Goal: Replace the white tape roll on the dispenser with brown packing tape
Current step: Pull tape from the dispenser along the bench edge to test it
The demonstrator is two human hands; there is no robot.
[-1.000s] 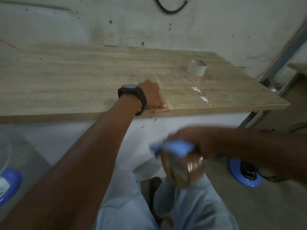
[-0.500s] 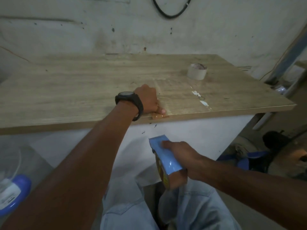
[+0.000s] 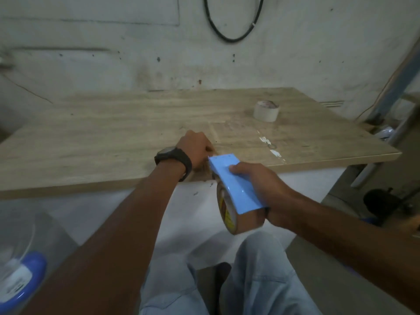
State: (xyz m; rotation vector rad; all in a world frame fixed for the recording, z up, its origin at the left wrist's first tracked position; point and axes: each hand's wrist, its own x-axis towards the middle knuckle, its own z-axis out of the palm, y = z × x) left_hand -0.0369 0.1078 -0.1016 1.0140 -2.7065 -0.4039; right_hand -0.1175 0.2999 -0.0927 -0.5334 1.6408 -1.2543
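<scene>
My right hand (image 3: 261, 185) grips a blue tape dispenser (image 3: 234, 180) with a brown packing tape roll (image 3: 241, 219) mounted in it, held at the front edge of the wooden table (image 3: 113, 142). My left hand (image 3: 197, 151), a black watch on its wrist, rests closed on the table edge right beside the dispenser's front end; what its fingers press is hidden. The white tape roll (image 3: 266, 110) stands alone on the table at the back right.
White paint marks (image 3: 271, 147) spot the table near the front right. A clear jug with a blue cap (image 3: 20, 276) sits low on the left. A black cable (image 3: 231, 30) hangs on the wall. My knees in light jeans (image 3: 261, 280) are below.
My right hand has lifted the dispenser from near my lap up to the table edge, next to my left hand. My left hand has stayed put on the edge.
</scene>
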